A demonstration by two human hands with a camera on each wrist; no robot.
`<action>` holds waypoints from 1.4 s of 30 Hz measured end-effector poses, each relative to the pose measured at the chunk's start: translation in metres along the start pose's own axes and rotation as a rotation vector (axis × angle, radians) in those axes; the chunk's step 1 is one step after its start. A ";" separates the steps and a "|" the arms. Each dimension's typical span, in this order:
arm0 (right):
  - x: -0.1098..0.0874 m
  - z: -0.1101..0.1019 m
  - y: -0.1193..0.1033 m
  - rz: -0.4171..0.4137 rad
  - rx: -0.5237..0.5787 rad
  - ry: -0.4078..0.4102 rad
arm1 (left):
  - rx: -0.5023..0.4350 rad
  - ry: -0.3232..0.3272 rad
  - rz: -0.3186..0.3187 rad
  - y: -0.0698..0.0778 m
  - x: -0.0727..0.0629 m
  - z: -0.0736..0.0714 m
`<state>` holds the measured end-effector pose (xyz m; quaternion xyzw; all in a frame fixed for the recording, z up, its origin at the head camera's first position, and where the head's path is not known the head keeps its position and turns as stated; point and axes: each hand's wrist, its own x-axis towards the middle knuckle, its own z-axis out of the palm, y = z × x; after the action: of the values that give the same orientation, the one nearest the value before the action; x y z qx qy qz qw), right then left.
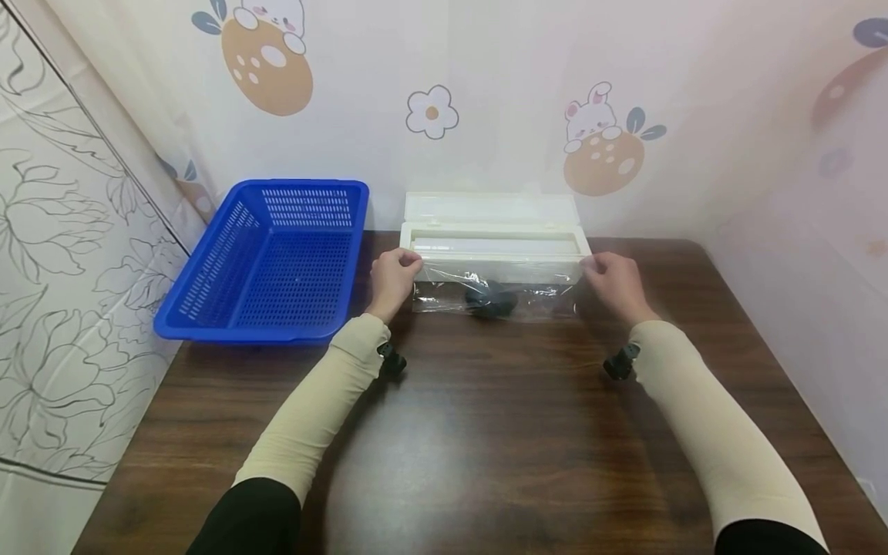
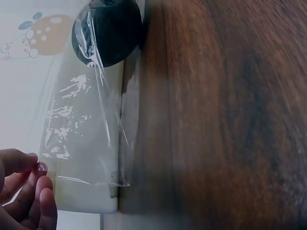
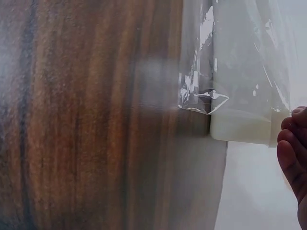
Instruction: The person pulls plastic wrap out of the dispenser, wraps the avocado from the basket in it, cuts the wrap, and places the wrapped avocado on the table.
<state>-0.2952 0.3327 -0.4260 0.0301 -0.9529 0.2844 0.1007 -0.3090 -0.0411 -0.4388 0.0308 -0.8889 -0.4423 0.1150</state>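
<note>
A long white box (image 1: 492, 208) stands open at the table's back edge, its lid raised. Clear plastic film (image 1: 444, 297) hangs from its front edge, wrinkled and shiny. My left hand (image 1: 394, 279) pinches the film at the box's left front corner, thumb against fingertips. At the opposite corner, my right hand (image 1: 617, 285) pinches the other side. Behind the film, near the middle, sits a smooth dark rounded object (image 1: 491, 301); in the left wrist view the film (image 2: 72, 115) drapes across this dark object (image 2: 110, 33). Its kind cannot be told.
A blue perforated plastic basket (image 1: 260, 337) stands on the table to the left of the box. The dark wooden table (image 1: 486, 447) stretches toward me. A patterned curtain (image 1: 499, 139) hangs right behind the box.
</note>
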 end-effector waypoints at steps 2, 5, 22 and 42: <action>-0.001 0.000 0.000 0.004 0.003 -0.012 | 0.005 -0.002 -0.003 -0.001 0.000 0.000; -0.001 0.001 0.000 0.015 0.000 -0.032 | 0.015 -0.009 -0.001 -0.002 0.000 0.001; 0.000 0.008 0.004 -0.132 -0.176 -0.105 | 0.092 -0.069 -0.016 -0.010 0.001 0.005; -0.003 0.021 0.013 -0.245 -0.182 -0.238 | 0.218 -0.178 -0.015 -0.017 0.002 0.008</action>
<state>-0.2977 0.3323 -0.4510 0.1700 -0.9692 0.1769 0.0233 -0.3131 -0.0455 -0.4566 0.0104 -0.9382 -0.3448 0.0284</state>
